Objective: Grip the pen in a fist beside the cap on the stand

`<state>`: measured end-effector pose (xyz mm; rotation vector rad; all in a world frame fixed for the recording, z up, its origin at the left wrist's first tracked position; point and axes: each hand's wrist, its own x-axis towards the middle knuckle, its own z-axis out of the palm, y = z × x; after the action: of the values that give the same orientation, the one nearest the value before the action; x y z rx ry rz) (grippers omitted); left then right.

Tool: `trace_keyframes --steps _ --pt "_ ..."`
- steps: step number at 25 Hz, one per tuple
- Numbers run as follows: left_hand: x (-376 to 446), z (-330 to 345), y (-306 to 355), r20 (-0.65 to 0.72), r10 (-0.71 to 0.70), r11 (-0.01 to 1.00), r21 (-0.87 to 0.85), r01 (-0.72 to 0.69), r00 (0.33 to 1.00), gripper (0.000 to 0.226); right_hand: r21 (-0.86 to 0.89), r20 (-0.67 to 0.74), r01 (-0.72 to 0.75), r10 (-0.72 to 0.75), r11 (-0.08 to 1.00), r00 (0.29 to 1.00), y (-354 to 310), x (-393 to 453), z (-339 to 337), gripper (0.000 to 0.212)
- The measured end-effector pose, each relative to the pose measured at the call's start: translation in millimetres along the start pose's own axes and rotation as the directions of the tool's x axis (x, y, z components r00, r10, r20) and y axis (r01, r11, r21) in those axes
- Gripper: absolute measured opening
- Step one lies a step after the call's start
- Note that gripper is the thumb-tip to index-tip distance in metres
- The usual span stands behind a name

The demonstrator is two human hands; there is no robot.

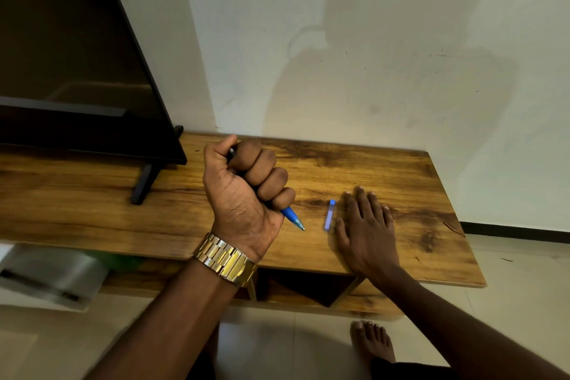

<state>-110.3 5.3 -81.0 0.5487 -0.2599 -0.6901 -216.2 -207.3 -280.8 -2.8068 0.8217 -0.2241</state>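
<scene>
Fingers [262, 173] of my left hand [243, 194] curl in a fist round the blue pen [292, 217], its tip poking out below, angled down toward the wooden table [401, 170]. My right hand [365, 231] lies flat on the tabletop, fingers straight and slightly spread, just beside the blue pen cap [329, 215], which looks blurred. A gold watch [225, 259] circles my left wrist; a television [77, 65] stands on the table at left.

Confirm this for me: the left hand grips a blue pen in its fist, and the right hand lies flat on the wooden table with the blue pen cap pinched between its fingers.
Not quite. The head view shows the left hand gripping the blue pen in its fist, and the right hand flat on the wooden table. But the blue pen cap is not pinched: it lies on the table just beside that hand, whose fingers are straight.
</scene>
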Motion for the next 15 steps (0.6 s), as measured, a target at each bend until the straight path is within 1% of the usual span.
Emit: trace_keyframes --steps 5,10,15 --pt "-0.1 -0.5 1.2 -0.02 0.018 1.0 -0.005 -0.018 1.0 0.05 0.004 -0.001 -0.001 0.001 1.0 1.0 0.1 0.5 0.3 0.076" --pt "-1.1 -2.7 0.8 -0.043 0.091 0.995 -0.024 -0.092 0.995 0.053 -0.01 -0.014 -0.003 0.003 1.0 1.0 -0.3 0.4 2.0 0.075" --pt "0.2 -5.1 2.0 -0.067 0.131 0.991 -0.031 -0.133 0.989 0.047 -0.012 -0.027 0.005 -0.005 1.0 1.0 0.7 1.6 4.4 0.073"
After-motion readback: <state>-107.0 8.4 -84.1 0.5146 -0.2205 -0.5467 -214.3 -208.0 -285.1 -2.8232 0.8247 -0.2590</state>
